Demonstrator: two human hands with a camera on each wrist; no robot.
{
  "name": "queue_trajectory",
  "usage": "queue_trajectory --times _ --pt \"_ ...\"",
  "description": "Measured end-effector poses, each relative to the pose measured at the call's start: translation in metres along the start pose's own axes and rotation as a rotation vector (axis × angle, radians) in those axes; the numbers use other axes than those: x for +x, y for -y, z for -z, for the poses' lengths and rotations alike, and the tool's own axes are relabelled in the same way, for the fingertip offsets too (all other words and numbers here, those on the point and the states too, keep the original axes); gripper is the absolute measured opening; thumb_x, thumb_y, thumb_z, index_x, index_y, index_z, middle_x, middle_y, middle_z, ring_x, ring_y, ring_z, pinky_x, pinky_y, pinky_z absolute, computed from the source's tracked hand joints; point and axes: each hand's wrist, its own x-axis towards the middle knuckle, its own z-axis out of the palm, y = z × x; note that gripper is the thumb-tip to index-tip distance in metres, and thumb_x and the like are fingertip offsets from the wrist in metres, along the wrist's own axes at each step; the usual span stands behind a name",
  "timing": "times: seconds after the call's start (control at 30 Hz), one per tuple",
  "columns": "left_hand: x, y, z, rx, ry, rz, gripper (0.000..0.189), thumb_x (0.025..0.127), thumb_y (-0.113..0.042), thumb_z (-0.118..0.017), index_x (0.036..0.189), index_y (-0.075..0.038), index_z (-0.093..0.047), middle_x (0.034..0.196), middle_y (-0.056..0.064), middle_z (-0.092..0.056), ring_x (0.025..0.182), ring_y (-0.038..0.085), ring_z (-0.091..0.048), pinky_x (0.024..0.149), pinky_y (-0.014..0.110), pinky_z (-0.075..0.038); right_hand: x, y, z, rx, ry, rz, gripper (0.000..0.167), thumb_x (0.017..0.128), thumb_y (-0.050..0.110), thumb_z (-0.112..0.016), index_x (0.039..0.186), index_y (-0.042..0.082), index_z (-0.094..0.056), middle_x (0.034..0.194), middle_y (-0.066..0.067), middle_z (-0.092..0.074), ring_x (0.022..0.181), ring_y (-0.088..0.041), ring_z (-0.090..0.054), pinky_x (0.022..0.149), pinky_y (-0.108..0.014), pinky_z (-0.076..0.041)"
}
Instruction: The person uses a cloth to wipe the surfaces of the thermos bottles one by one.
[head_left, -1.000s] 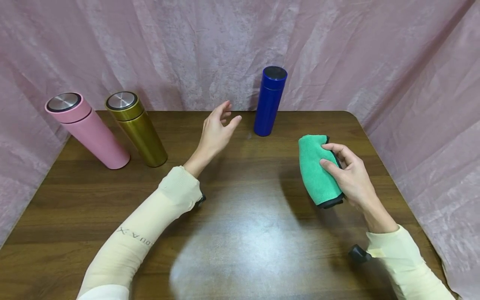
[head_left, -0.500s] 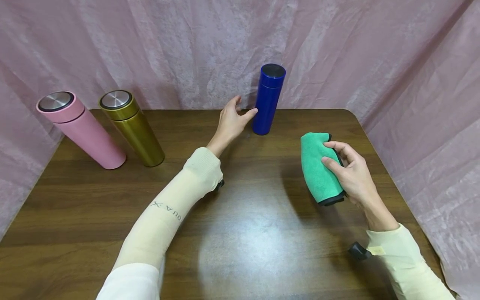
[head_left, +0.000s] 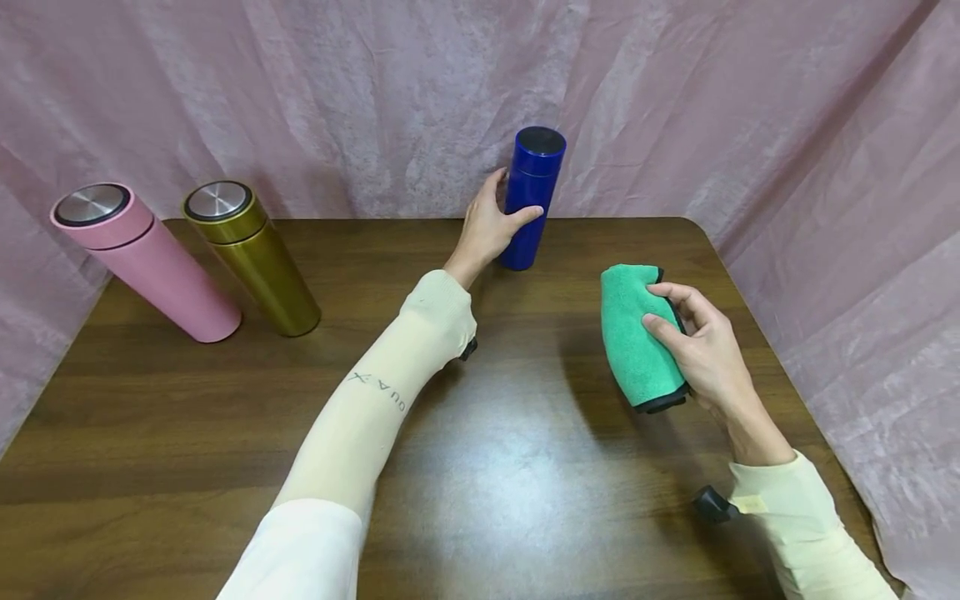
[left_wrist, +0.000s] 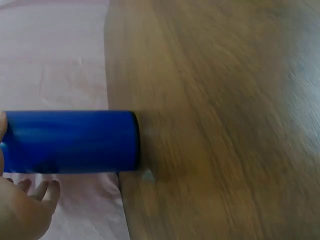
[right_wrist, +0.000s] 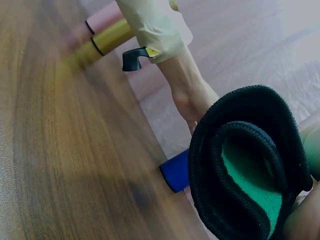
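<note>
A slim blue thermos bottle (head_left: 534, 175) with a black lid top stands upright near the table's back edge. My left hand (head_left: 489, 229) is at its left side, the thumb reaching across its front. In the left wrist view, several fingertips (left_wrist: 51, 192) show beside the blue bottle (left_wrist: 75, 141), seemingly a little apart from it; the rest of the hand is cut off. On the right, my right hand (head_left: 701, 346) grips a rolled green cloth (head_left: 636, 342) with black edging, held over the table. The right wrist view looks into the end of the rolled cloth (right_wrist: 250, 185).
A pink thermos bottle (head_left: 161, 271) and a gold thermos bottle (head_left: 258, 271) stand side by side at the left of the wooden table (head_left: 510, 467). Pink curtain (head_left: 375, 100) hangs behind the table and along its right side.
My left hand has moved right and forward to the blue bottle, its thumb now in front of it. The right hand with the cloth has stayed nearly still. The head view has shifted slightly.
</note>
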Motion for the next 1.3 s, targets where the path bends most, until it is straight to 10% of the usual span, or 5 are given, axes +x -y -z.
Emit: queue_trajectory --times 0.77,1.3 --pt "-0.006 -0.010 0.002 0.011 0.022 0.007 0.083 0.090 -0.035 -0.084 0.157 -0.011 -0.042 0.145 0.009 -0.058 0.129 0.022 -0.057 0.106 0.037 -0.049 -0.001 0.002 0.003 0.065 -0.011 0.028 0.037 0.100 0.010 -0.070 0.136 0.013 -0.063 0.118 -0.003 -0.060 0.102 -0.017 -0.056 0.070 -0.019 -0.056" --pt "-0.050 -0.010 0.048 -0.069 0.119 -0.057 0.083 0.086 -0.029 -0.088 0.153 -0.006 -0.045 0.145 0.010 -0.058 0.129 0.026 -0.060 0.103 0.038 -0.053 0.000 0.010 0.001 0.089 -0.009 0.015 0.037 0.099 0.011 -0.071 0.135 0.014 -0.063 0.117 -0.003 -0.060 0.100 -0.018 -0.056 0.068 -0.020 -0.056"
